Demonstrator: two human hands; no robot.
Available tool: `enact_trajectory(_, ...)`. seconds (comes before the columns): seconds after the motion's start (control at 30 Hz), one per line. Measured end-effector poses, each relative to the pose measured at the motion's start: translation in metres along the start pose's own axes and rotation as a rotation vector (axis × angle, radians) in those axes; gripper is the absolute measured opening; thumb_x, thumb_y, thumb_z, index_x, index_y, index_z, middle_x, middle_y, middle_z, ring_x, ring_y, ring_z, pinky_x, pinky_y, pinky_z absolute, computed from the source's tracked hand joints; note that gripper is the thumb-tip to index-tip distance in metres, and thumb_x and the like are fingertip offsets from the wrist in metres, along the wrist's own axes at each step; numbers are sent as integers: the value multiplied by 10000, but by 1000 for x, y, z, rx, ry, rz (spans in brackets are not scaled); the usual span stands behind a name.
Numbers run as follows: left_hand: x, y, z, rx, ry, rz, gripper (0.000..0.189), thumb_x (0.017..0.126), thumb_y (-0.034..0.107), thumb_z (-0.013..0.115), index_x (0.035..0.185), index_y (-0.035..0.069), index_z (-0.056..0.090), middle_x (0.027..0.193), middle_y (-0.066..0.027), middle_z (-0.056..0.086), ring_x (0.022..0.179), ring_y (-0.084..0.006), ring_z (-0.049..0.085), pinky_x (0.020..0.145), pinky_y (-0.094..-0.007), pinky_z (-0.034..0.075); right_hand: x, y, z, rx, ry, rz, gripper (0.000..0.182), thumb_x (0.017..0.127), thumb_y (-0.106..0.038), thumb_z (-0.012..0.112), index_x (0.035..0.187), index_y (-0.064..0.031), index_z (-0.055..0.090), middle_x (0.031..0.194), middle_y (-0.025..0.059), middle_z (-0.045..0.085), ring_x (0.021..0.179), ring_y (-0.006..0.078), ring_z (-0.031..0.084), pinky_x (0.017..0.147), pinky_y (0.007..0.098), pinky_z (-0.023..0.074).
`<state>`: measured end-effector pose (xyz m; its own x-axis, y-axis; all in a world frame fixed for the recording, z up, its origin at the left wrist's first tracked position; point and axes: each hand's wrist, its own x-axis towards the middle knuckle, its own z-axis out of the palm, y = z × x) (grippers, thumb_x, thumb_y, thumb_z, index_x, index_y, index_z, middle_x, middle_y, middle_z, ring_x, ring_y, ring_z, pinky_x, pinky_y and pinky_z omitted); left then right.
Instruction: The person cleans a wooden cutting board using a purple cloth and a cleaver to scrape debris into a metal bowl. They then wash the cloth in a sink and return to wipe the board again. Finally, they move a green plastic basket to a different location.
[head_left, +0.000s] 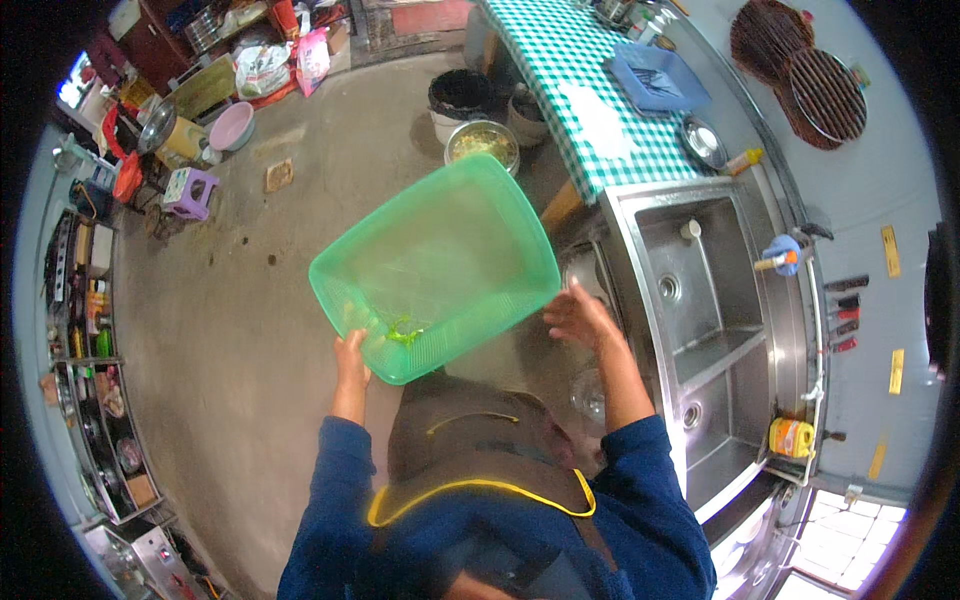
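A green plastic basket (442, 247) with perforated sides hangs tilted in front of me, above the concrete floor. My left hand (352, 367) grips its near left rim, thumb on the wall. A few bright green leaf scraps (403, 331) lie in the basket's near corner. By the basket's right corner is my right hand (581, 315), fingers spread and slightly blurred, holding nothing; whether a fingertip touches the rim I cannot tell. Past the basket's far edge, a round metal bowl (484, 142) holds yellow-green scraps.
On my right runs a stainless steel double sink (701, 337). Beyond it, a table with a green checked cloth (540, 60) carries a blue plastic tray (656, 82). A black-lined bucket (454, 97) stands on the floor. To the left are a purple stool (189, 193) and shelves (116, 360).
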<state>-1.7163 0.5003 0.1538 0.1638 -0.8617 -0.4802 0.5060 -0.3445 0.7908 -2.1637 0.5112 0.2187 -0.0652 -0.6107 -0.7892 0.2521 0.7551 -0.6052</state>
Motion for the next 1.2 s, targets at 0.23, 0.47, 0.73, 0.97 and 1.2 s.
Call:
enact_trajectory(0.23,168,22,19,185,-130,-54,335,843,21,588,1175,-18,578,998,-75,625,876,-211,640,768,-365,559,112,-32,34,296,-358,117,771,882,-797,363,1420,-253,459,1366,71,541,1142,322,597,744,498,579)
enact_trajectory(0.47,332,98,93,346,-403,-112,315,815,97,608,1100,-34,630,951,-74,673,808,-178,650,722,-333,536,161,-98,81,498,-345,215,823,892,-739,444,1377,-74,477,1202,160,620,1004,348,661,745,499,583)
enact_trajectory(0.73,467,127,217,621,-602,-135,475,801,151,638,1234,-30,569,1100,-101,652,940,-206,633,841,-360,523,236,-122,82,659,-207,100,793,925,-686,426,1302,5,515,1208,258,598,1011,428,642,903,560,521)
enact_trajectory(0.97,565,146,344,688,-670,-80,449,820,160,677,1227,-11,596,1099,-88,665,956,-198,640,858,-362,526,321,-174,69,1114,-608,263,904,895,-731,411,1424,2,405,1455,275,431,1285,478,462,1052,627,376)
enact_trajectory(1.2,643,194,462,799,-605,49,440,840,215,756,1204,10,618,1094,-82,677,935,-189,649,834,-353,538,347,-294,94,1217,-903,219,783,932,-662,409,1498,-124,351,1545,242,325,1378,470,361,1086,718,244)
